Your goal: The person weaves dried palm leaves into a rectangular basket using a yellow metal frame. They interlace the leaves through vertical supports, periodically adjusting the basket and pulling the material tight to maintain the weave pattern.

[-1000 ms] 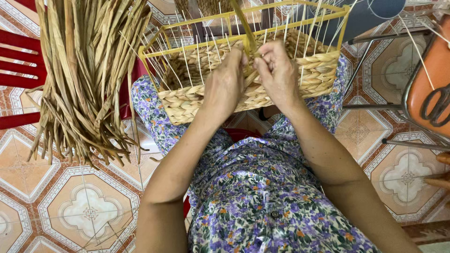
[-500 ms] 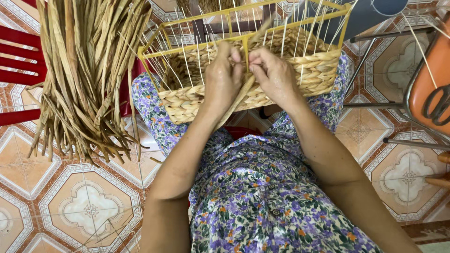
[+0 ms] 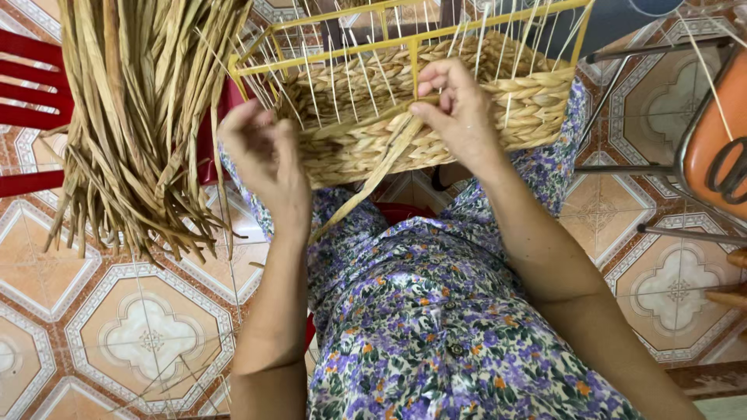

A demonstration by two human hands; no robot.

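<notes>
A half-woven straw basket (image 3: 537,109) on a yellow wire frame (image 3: 334,58) rests on my lap, over a floral dress. My right hand (image 3: 459,109) pinches a flat straw strand (image 3: 373,183) against the middle of the basket's near wall. The strand trails down toward my lap. My left hand (image 3: 264,155) hovers at the basket's left corner with its fingers loosely apart and nothing visible in them. It lies between the basket and a thick hanging bundle of dried straw (image 3: 140,117).
A red plastic chair (image 3: 31,85) stands behind the straw bundle at left. At right is an orange seat on metal legs (image 3: 712,148) with black scissor handles (image 3: 731,175) on it. Patterned floor tiles (image 3: 148,334) lie all around.
My left hand has left the strand at the basket's middle and moved left toward the corner. My right hand stays on the strand at the wall.
</notes>
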